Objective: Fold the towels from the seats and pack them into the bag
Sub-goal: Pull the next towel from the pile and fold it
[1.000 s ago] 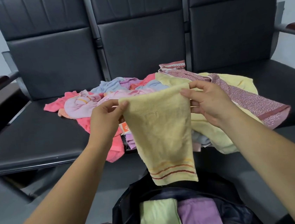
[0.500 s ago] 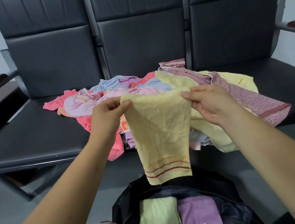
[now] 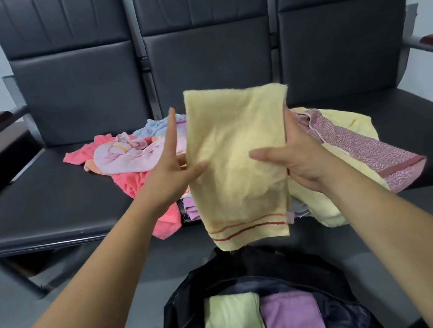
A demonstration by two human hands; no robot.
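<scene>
Change first: a second ago both hands pinch the top corners of the yellow towel [image 3: 237, 140] and it hangs down over the bag. Now the hands sit at mid-height on its two side edges, and the top half stands up above them. We read that as set-up for the next cross fold, so this towel is part-folded and not yet packed.

Left to right:

- **Seats** [image 3: 38, 200]: dark, far left. The unfolded pile [image 3: 125, 158] of pink, lilac and blue towels lies on them.
- **Left hand** [image 3: 169, 173]: the forearm comes in from lower left, palm edge-on. The fingers [image 3: 172, 125] are straight, pressed together and pointing up just beside the towel's left edge. The thumb lies flat on the towel's front face. We cannot tell whether any finger behind the cloth clamps it.
- **Yellow towel:** in the air and upright, striped hem at the bottom. It is in front of the pile and directly above the bag [image 3: 182, 302], not touching it.
- **Bag:** open at bottom centre. A folded green towel [image 3: 233, 321] and a folded purple towel [image 3: 290, 320] sit side by side inside.
- **Right hand** [image 3: 301, 159]: the forearm comes in from lower right and the thumb lies across the towel's front. The other fingers are hidden behind the right edge, so we judge it pinches the cloth between thumb and fingers.
- **Behind the right hand:** a maroon patterned towel [image 3: 356, 145] lies over a pale yellow one at the seat edge.

Plenty is left to fold.
</scene>
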